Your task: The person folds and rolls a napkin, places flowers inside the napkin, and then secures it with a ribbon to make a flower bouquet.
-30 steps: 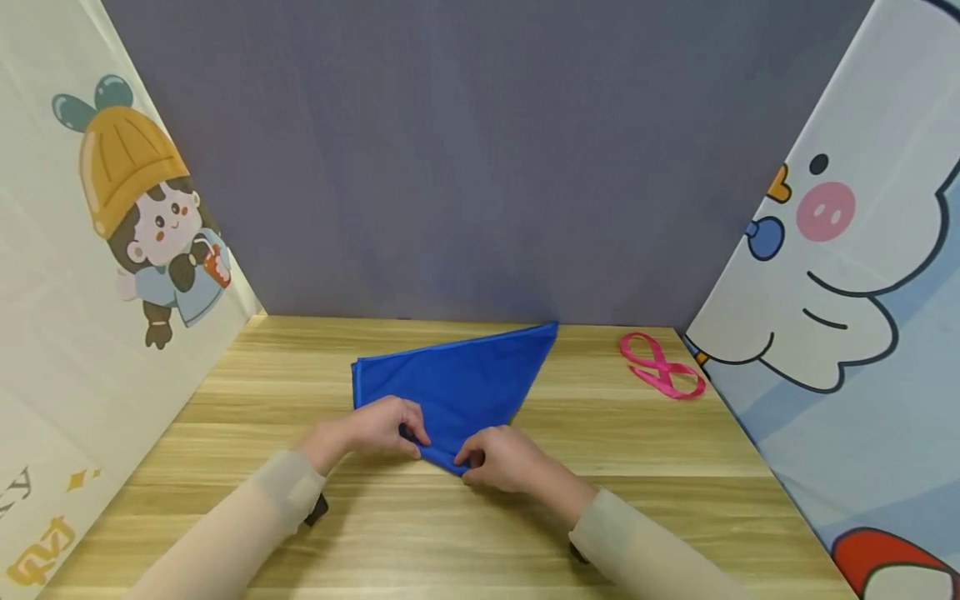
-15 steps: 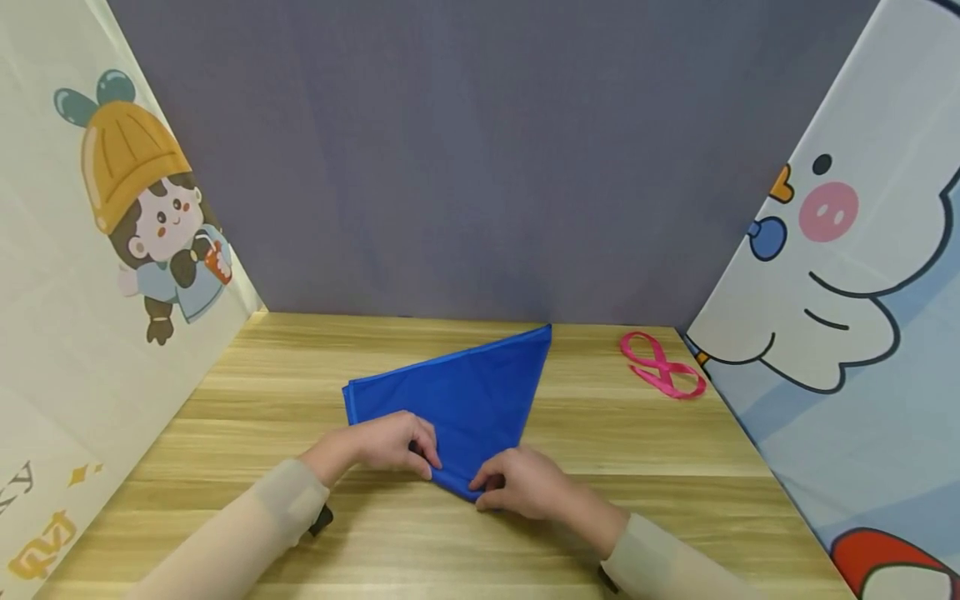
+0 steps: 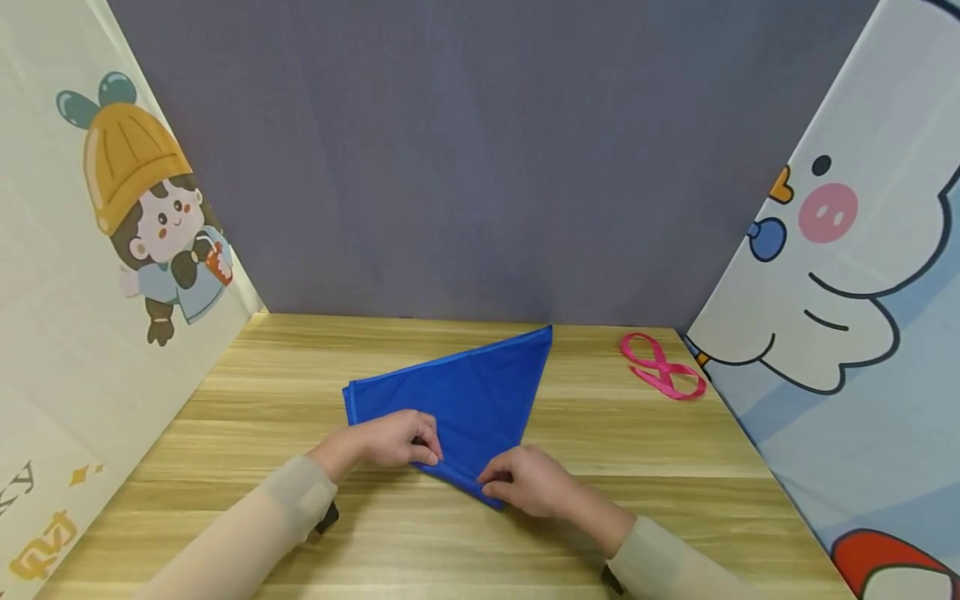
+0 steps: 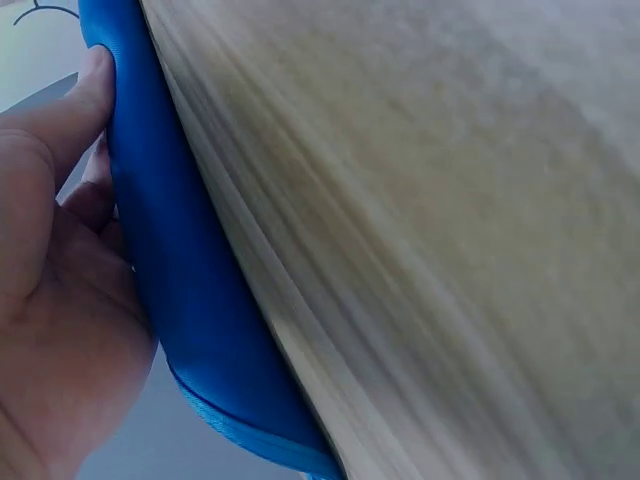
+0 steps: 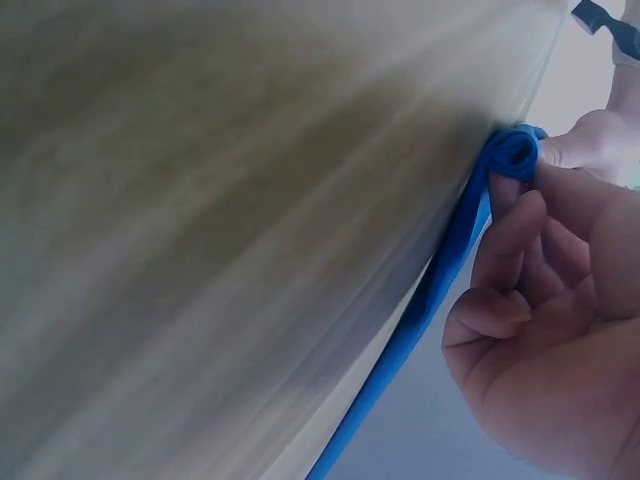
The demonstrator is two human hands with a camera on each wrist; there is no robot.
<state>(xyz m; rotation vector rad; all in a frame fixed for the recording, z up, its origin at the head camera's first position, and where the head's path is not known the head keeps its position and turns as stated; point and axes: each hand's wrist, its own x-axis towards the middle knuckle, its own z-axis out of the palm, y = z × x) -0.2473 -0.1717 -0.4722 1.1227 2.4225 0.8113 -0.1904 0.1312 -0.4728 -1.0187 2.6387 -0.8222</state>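
Observation:
A blue cloth [image 3: 465, 392], folded into a pointed shape, lies on the table with its near edge rolled into a thin tube. My left hand [image 3: 397, 437] pinches the middle of that rolled edge; its thumb lies against the roll in the left wrist view. At the right end of the roll, my right hand [image 3: 528, 479] holds the cloth between thumb and fingers. From the right wrist view the coiled end of the roll [image 5: 512, 153] shows by the thumb and forefinger. Part of the cloth's left side is hidden behind the left hand.
A looped pink ribbon [image 3: 660, 367] lies toward the back right of the wooden table [image 3: 637, 417]. Behind the table rises a grey backdrop [image 3: 465, 167], with printed cartoon panels on the left and right sides.
The cloth has turned slightly and its near edge has come toward me, both hands moving with it. In the last half second, more of the roll's right end shows below my right fingers.

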